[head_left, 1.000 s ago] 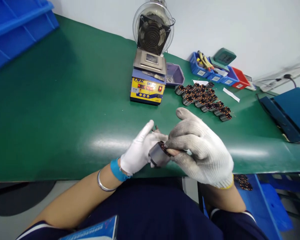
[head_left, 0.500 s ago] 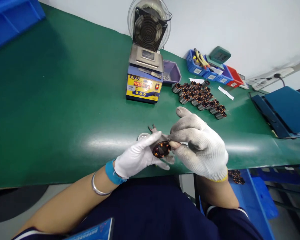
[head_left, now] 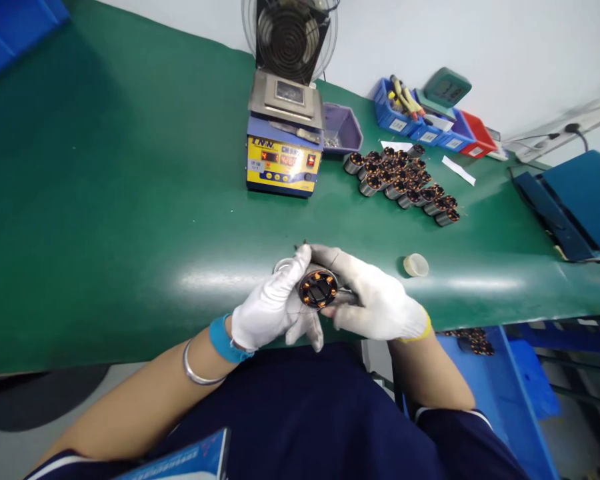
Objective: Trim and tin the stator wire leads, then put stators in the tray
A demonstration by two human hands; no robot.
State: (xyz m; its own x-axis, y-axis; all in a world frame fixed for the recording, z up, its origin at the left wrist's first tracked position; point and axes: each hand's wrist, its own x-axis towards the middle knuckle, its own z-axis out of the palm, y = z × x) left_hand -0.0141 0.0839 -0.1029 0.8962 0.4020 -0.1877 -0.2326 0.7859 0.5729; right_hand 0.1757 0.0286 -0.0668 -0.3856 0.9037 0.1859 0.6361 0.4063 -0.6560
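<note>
Both of my gloved hands meet around a motor stator (head_left: 319,289), a round part with a black end face and copper windings turned up towards me. My left hand (head_left: 275,300), in a white glove, grips its left side with the thumb along the upper edge. Wrapped about the right side is my right hand (head_left: 375,297), its glove greyed at the fingertips. Thin wires stick out from the stator near the fingers. Behind my left thumb, a pale round item (head_left: 283,265) is mostly hidden. A small white cup (head_left: 416,265) stands right of my right hand.
A yellow-and-blue solder pot unit (head_left: 280,163) stands ahead, with a fan (head_left: 289,41) behind it and a purple bin (head_left: 344,128) beside it. Several stators (head_left: 397,177) are grouped at right. Beyond are blue bins (head_left: 397,120) and a red bin (head_left: 477,137). A blue crate (head_left: 510,400) sits below the table edge.
My right hand has come down and left from a raised pinch at the stator's edge and now wraps its side. The stator's face has turned more upward. The white cup has come into sight.
</note>
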